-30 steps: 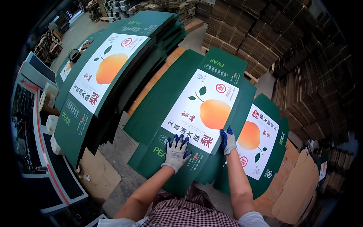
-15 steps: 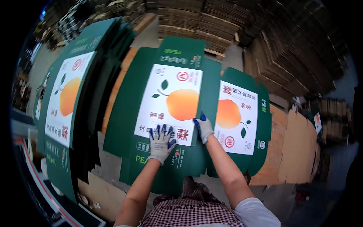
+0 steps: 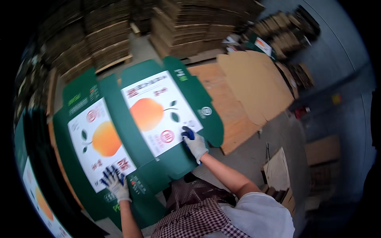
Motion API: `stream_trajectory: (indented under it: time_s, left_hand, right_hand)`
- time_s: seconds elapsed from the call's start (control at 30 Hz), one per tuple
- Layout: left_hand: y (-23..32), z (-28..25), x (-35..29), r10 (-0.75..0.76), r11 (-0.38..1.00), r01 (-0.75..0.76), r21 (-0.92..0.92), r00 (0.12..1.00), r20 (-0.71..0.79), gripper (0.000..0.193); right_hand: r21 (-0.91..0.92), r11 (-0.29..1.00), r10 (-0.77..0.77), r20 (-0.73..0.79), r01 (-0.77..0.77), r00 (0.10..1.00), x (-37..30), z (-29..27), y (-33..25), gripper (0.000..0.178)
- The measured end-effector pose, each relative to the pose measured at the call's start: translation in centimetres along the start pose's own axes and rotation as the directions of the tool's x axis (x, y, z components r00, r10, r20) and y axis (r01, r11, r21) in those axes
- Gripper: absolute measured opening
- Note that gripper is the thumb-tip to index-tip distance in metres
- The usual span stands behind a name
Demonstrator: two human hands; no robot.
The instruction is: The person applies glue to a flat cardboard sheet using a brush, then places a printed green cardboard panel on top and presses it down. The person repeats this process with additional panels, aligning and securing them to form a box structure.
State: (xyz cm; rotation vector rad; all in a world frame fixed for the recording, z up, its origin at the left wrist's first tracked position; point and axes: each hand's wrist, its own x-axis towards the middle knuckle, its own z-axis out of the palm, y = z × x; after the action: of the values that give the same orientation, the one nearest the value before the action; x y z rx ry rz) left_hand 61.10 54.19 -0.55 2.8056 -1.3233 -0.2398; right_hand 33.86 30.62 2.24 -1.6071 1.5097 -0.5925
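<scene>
A flat green carton blank point(image 3: 115, 85) with two white panels, each printed with an orange-yellow pear, lies spread out in front of me. My left hand point(image 3: 116, 185), in a pale work glove with blue fingertips, rests with spread fingers on the near end of the left panel. In a matching glove, my right hand point(image 3: 195, 146) touches the near right corner of the right panel. Its fingers lie close together on the board, and it grasps nothing that I can see.
A wooden board point(image 3: 216, 85) reaches out to the right beneath the blank, with a brown cardboard sheet point(image 3: 254, 89) on it. More green cartons point(image 3: 33, 158) stand at the left edge. Tall piles of flat brown cardboard point(image 3: 190, 27) line the back.
The view has swung to the right. My right hand has moved from the strip between the panels to the right panel's near corner. My left hand stays on the left panel's near end.
</scene>
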Motion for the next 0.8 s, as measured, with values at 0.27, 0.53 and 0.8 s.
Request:
stream_trajectory:
  time_s: [0.27, 0.53, 0.8]
  left_hand:
    - [-2.8, 0.5, 0.3, -0.045, 0.999, 0.046, 0.022, 0.998, -0.04, 0.059]
    - [7.2, -5.9, -1.8, 0.02, 0.998, -0.016, 0.061, 0.998, -0.066, 0.063]
    - [14.6, -4.8, -3.7, 0.108, 0.994, -0.108, 0.017, 0.994, -0.02, 0.06]
  right_hand:
    - [-0.447, 0.83, 0.052, -0.534, -0.334, 0.844, 5.9, -18.0, 15.5, 0.038]
    - [-0.745, 0.568, 0.112, -0.35, -0.35, 0.93, 10.3, -23.7, 18.0, 0.034]
    - [-0.72, 0.676, 0.105, -0.115, -0.156, 0.988, 4.7, -22.4, 19.5, 0.037]
